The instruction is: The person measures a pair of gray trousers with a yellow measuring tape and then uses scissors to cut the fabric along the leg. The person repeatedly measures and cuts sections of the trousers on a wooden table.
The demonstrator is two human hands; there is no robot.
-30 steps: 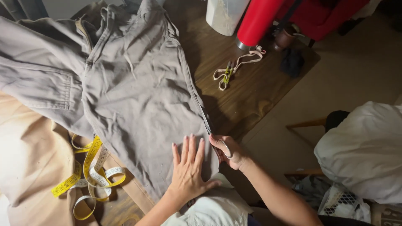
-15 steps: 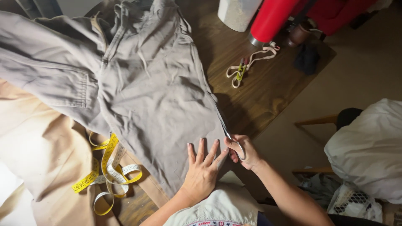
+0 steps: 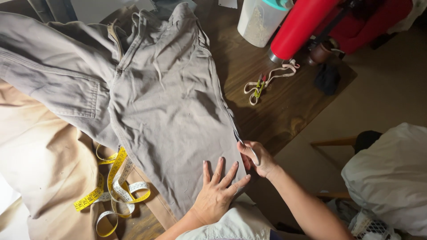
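Note:
A pair of grey trousers [image 3: 164,98] lies spread on a dark wooden table [image 3: 284,102]. My left hand [image 3: 218,191] presses flat on the lower trouser leg, fingers spread. My right hand [image 3: 257,158] grips scissors [image 3: 242,142] at the leg's right edge, with the blades pointing up along the side seam. The blades are thin and partly hidden by the cloth edge.
A yellow and white tape measure [image 3: 113,186] lies coiled on tan fabric [image 3: 40,160] at the left. A cream cord with small clips [image 3: 267,82], a red cylinder [image 3: 298,29] and a clear container [image 3: 260,20] sit at the table's far side. A white bundle [image 3: 391,173] is at the right.
The view has shifted, so the trousers and hands sit lower right in frame. My right hand with the scissors has moved a little up the seam; my left hand stays pressed on the leg.

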